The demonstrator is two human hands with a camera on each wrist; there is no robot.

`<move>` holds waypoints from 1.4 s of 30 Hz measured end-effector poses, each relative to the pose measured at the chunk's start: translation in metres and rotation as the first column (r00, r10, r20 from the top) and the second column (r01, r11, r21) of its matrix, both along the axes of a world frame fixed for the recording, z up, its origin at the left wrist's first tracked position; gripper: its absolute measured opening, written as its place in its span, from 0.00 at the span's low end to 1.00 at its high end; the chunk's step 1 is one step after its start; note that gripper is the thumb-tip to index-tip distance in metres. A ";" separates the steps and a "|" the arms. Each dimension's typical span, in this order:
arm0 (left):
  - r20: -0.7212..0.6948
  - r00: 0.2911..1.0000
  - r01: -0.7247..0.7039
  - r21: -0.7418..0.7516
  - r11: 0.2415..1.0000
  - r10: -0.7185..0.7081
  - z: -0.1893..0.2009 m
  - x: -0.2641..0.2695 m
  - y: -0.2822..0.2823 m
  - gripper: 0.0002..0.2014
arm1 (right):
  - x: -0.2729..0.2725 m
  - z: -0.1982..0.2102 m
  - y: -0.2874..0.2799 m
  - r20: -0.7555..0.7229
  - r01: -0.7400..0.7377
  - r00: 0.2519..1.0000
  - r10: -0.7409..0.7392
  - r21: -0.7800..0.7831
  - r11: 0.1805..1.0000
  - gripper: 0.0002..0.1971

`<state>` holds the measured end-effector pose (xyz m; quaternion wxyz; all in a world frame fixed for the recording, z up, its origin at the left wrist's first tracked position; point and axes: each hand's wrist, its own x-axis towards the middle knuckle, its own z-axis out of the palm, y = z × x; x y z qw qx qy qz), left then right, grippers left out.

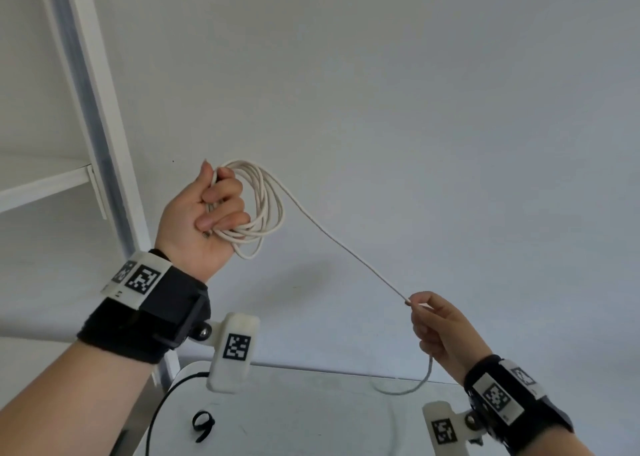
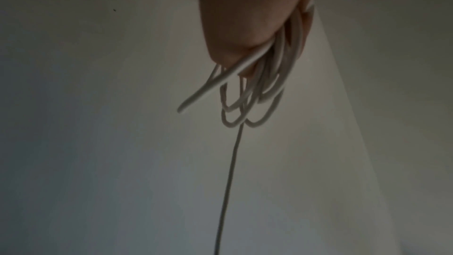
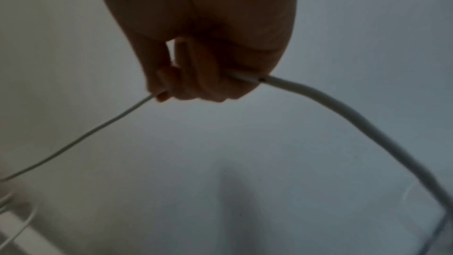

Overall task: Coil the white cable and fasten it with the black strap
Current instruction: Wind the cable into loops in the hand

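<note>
Mid-frame, the coiled white cable (image 1: 263, 210) is gripped by curled left hand (image 1: 207, 220) fingers; its taut tail is pinched by the right hand (image 1: 440, 327) lower right. Loops could probably be spilled if yanked. Black strap (image 1: 202, 424) left on the table (image 1: 329, 421), bottom.

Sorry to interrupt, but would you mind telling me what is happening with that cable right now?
A person is coiling a white cable by hand. The left hand grips several finished loops, held up in front of the wall. The right hand pinches the free run, which stretches taut between the hands; the rest hangs down to the table. The black strap lies on the table, not yet used.
</note>
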<state>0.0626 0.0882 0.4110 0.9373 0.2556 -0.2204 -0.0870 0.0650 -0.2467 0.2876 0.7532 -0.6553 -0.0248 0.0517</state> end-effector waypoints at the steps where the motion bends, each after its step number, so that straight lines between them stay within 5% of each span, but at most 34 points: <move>1: -0.018 0.995 -0.093 0.035 0.995 0.094 -0.002 -0.001 -0.003 0.18 | 0.001 0.002 0.002 0.026 0.042 0.999 -0.040 -0.073 0.996 0.10; 7: -0.040 0.960 -0.266 0.165 0.950 0.276 -0.011 -0.002 -0.015 0.17 | -0.004 0.010 0.021 0.296 0.191 0.955 -0.016 -0.572 0.798 0.05; 14: -0.025 0.910 -0.374 0.384 0.844 0.415 -0.015 -0.002 -0.031 0.16 | -0.026 0.029 0.044 0.420 0.222 0.889 0.182 -0.744 0.631 0.07; 23: 0.087 0.908 -0.389 0.535 0.750 0.409 -0.023 -0.011 -0.051 0.15 | -0.051 0.066 0.063 0.525 0.232 0.793 0.310 -0.730 0.642 0.06; 34: 0.218 0.940 -0.319 0.831 0.455 0.262 -0.036 -0.028 -0.080 0.15 | -0.060 0.104 0.084 0.623 0.223 0.706 0.337 -0.647 0.729 0.04; 38: 0.214 0.964 -0.262 0.862 0.434 0.155 -0.040 -0.037 -0.088 0.22 | -0.053 0.107 0.090 0.648 0.247 0.693 0.316 -0.625 0.740 0.08; 42: 0.190 0.975 -0.221 0.870 0.441 0.113 -0.040 -0.042 -0.089 0.18 | -0.048 0.107 0.091 0.640 0.209 0.705 0.306 -0.600 0.773 0.08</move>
